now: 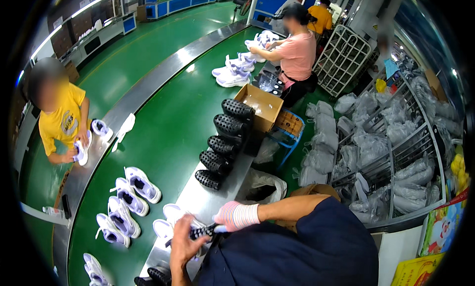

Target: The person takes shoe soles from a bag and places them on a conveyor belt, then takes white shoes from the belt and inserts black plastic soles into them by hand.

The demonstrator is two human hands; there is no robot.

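Observation:
In front of my body, a black perforated plastic shoe tree (202, 232) lies between my hands. My right hand (236, 216), in a pink-and-white striped glove, is closed on its right end. On the other side my bare left hand (186, 240) has its fingers and thumb around the piece, partly covering it. White-and-lilac sneakers (171, 213) sit just beyond my left fingers, partly hidden by them. Farther up the metal ledge stands a row of black perforated shoe trees (222, 146). More of these black forms (159, 274) show at the lower edge, beside my left forearm.
Pairs of sneakers (123, 216) stand on the green belt (163, 132) to the left. Along the line are a person in yellow (64, 118) and one in pink (297, 48), both handling shoes. An open cardboard box (260, 105) is ahead; a rack of bagged items (391, 152) stands right.

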